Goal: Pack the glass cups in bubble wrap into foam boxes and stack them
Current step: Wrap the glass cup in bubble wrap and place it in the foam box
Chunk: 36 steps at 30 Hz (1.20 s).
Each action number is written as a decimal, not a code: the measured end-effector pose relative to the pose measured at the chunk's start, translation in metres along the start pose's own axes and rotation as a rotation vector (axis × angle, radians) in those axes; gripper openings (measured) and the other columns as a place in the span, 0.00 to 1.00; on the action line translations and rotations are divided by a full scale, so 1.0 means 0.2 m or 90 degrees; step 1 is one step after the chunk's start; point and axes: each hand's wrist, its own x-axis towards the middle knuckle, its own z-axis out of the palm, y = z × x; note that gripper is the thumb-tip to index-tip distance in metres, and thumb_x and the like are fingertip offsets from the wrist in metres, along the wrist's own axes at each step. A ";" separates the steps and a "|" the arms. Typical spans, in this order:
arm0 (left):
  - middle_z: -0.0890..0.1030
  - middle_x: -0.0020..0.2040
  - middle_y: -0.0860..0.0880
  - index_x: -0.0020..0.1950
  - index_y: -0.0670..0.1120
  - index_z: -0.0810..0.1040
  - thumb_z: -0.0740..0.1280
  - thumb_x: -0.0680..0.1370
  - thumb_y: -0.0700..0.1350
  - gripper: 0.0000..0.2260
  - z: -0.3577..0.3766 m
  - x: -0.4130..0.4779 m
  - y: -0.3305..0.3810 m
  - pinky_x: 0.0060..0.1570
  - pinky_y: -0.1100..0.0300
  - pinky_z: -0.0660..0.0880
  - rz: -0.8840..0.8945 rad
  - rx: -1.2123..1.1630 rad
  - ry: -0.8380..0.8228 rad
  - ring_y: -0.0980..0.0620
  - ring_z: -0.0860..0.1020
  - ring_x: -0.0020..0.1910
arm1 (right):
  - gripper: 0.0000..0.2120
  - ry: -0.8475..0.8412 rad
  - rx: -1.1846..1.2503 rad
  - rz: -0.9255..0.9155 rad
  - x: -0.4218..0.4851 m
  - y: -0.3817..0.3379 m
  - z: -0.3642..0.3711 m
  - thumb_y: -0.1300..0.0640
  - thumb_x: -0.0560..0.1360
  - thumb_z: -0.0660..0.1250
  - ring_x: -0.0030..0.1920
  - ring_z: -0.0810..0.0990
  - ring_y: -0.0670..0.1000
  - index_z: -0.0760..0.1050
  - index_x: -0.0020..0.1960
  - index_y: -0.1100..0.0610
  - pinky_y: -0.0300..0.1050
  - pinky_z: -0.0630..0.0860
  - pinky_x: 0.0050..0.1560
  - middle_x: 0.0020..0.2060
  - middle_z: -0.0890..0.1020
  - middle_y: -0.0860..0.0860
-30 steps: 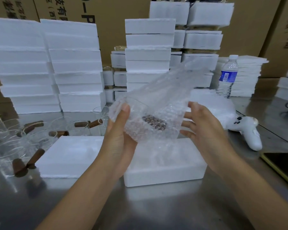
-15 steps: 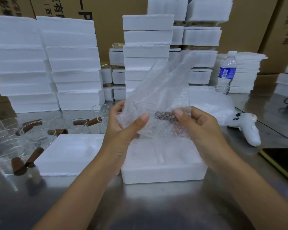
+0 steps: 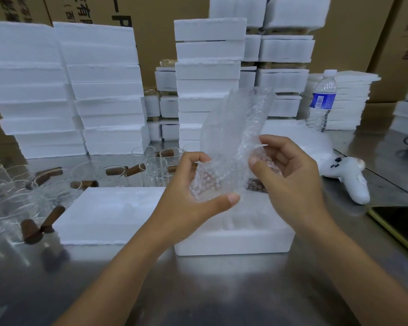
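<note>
Just above the open foam box (image 3: 245, 238) on the table (image 3: 222, 290), the bubble wrap (image 3: 231, 137) bundle was held up in both hands. The left grip (image 3: 193, 198) was curled round its lower part, thumb in front and fingers behind, where the glass cup (image 3: 210, 182) showed dimly through the film. The cup's brown handle (image 3: 254, 184) showed by the right palm. The right grip (image 3: 290, 182) pinched the wrap's right side with bent fingers, and the loose end stood upward. A foam lid (image 3: 108, 215) lay just beside the box on its left. Unwrapped cups (image 3: 153, 168) stood beyond it, in front of the stacked foam boxes (image 3: 104, 90).
</note>
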 end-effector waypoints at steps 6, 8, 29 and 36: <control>0.73 0.50 0.70 0.52 0.65 0.67 0.71 0.61 0.64 0.22 0.01 -0.01 -0.01 0.44 0.75 0.70 0.020 0.049 0.021 0.66 0.75 0.49 | 0.11 -0.122 -0.099 -0.038 -0.02 -0.01 0.02 0.58 0.76 0.59 0.52 0.79 0.45 0.79 0.52 0.53 0.38 0.75 0.50 0.48 0.81 0.46; 0.74 0.50 0.68 0.53 0.64 0.67 0.71 0.61 0.63 0.23 0.01 0.00 -0.01 0.44 0.73 0.72 0.026 0.046 0.028 0.65 0.76 0.49 | 0.11 -0.173 -0.107 -0.054 -0.03 -0.02 0.02 0.53 0.76 0.58 0.56 0.76 0.45 0.78 0.51 0.51 0.37 0.74 0.52 0.52 0.77 0.44; 0.77 0.50 0.63 0.55 0.65 0.69 0.69 0.65 0.67 0.21 0.03 -0.01 -0.01 0.44 0.74 0.70 0.092 0.241 0.009 0.63 0.75 0.49 | 0.10 -0.106 -0.037 0.039 -0.02 -0.02 0.02 0.53 0.69 0.70 0.49 0.80 0.43 0.78 0.43 0.38 0.51 0.76 0.53 0.43 0.83 0.39; 0.78 0.50 0.61 0.56 0.70 0.58 0.73 0.61 0.64 0.30 0.02 0.00 -0.02 0.42 0.63 0.80 0.035 0.155 0.037 0.63 0.80 0.45 | 0.12 -0.118 -0.052 0.019 -0.02 -0.03 0.03 0.43 0.73 0.65 0.39 0.78 0.41 0.78 0.34 0.45 0.29 0.71 0.39 0.37 0.77 0.42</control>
